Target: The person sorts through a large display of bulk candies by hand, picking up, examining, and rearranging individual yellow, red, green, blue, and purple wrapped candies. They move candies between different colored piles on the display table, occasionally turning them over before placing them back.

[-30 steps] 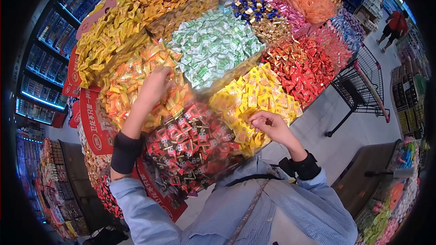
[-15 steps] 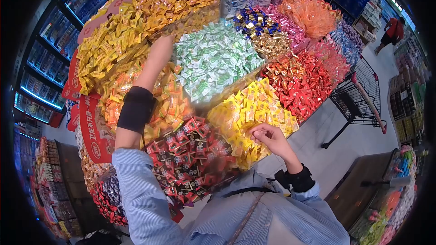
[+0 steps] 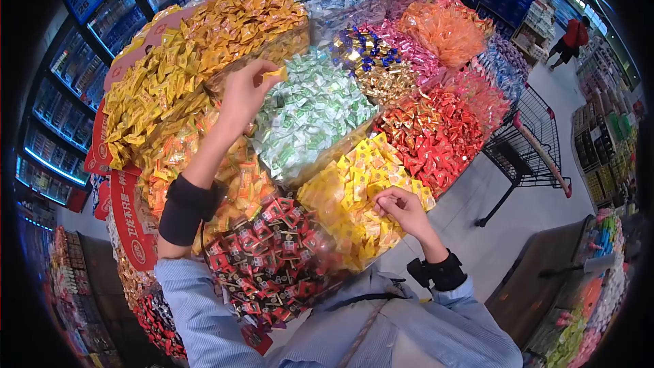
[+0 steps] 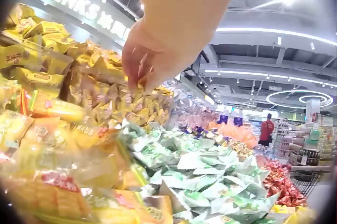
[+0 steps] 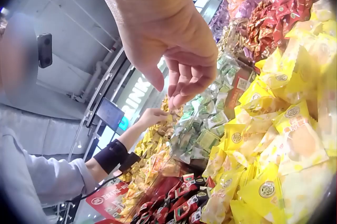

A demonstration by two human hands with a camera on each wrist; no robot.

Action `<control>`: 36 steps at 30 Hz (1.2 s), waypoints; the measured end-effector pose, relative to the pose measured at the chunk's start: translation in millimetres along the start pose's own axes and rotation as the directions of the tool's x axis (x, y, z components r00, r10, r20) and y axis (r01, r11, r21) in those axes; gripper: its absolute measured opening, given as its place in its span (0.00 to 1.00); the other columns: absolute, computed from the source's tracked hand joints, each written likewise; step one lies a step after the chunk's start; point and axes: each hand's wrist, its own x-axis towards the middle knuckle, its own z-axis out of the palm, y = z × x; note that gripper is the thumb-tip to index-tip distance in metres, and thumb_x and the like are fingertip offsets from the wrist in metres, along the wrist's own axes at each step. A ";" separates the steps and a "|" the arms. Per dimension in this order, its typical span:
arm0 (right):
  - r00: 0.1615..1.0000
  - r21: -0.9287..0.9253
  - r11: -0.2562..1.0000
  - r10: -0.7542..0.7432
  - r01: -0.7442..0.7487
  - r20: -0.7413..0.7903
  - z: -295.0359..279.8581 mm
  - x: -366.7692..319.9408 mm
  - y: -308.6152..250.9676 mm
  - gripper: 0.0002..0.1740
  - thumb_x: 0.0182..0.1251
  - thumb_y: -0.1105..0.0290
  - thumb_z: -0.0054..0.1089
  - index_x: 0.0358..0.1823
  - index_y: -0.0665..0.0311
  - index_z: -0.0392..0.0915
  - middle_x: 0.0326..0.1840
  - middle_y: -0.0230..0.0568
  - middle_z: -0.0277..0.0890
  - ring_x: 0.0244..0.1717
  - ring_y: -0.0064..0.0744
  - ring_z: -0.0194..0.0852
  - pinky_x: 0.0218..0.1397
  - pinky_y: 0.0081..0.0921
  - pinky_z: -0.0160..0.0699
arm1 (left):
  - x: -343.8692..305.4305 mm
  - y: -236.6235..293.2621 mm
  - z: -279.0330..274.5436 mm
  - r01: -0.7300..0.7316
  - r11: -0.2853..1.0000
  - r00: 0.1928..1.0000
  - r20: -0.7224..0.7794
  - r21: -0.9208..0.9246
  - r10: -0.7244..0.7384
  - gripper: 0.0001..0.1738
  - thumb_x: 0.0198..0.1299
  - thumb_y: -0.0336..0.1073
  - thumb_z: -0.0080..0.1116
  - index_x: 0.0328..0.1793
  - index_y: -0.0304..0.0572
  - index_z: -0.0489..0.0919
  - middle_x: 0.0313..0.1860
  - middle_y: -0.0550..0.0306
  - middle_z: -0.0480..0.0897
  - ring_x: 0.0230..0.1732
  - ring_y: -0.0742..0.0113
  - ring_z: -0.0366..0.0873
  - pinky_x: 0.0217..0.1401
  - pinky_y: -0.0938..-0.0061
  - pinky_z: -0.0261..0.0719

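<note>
My left hand (image 3: 243,95) pinches a small yellow-wrapped candy (image 3: 276,73) between thumb and fingertips. It hovers where the yellow-brown candies (image 3: 245,17) meet the green-and-white candies (image 3: 310,112). Seen from the left wrist, the hand (image 4: 158,58) points down and its fingers mostly hide what it holds. My right hand (image 3: 403,208) hangs over the bright yellow packets (image 3: 354,197), fingers loosely curled with nothing in them. The right wrist view shows this hand (image 5: 176,56) with a gap between thumb and fingers.
Clear dividers part the heaps. Black-and-red packets (image 3: 272,259) lie nearest my body, orange packets (image 3: 238,177) left of them, red candies (image 3: 436,136) to the right. A shopping cart (image 3: 524,143) stands at the right. A person in red (image 3: 572,37) is farther down the aisle.
My left hand reached from the orange packets forward into the yellow-brown heap, then rose with a yellow candy pinched, shifting right. My right hand stays over the yellow packets. The view has turned slightly.
</note>
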 end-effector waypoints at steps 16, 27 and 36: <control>0.979 0.127 0.971 -0.203 0.201 0.006 21.7 -12.9 -66.9 0.07 0.65 0.72 0.51 0.37 0.69 0.72 0.31 0.36 0.77 0.33 0.20 0.72 0.37 0.19 0.71 | -136.6 114.1 37.6 0.551 0.535 0.798 0.592 -0.640 -0.114 0.13 0.58 0.28 0.58 0.49 0.32 0.76 0.44 0.53 0.81 0.45 0.73 0.78 0.49 0.80 0.75; 0.934 0.191 0.923 -0.351 0.334 0.066 24.1 -29.4 -75.1 0.16 0.57 0.76 0.60 0.48 0.68 0.73 0.46 0.35 0.74 0.39 0.19 0.70 0.43 0.19 0.71 | -143.8 109.0 26.9 -0.876 0.474 0.478 0.027 0.092 0.878 0.11 0.43 0.26 0.63 0.36 0.44 0.80 0.42 0.55 0.79 0.42 0.58 0.79 0.40 0.72 0.75; 0.881 0.117 0.884 -0.463 0.452 0.097 26.9 -37.0 -75.3 0.21 0.53 0.78 0.64 0.51 0.66 0.72 0.52 0.34 0.72 0.44 0.21 0.69 0.49 0.21 0.69 | -153.6 109.5 18.0 -0.923 0.338 0.346 0.014 0.187 0.938 0.12 0.48 0.32 0.59 0.41 0.50 0.79 0.48 0.61 0.77 0.45 0.58 0.80 0.40 0.69 0.74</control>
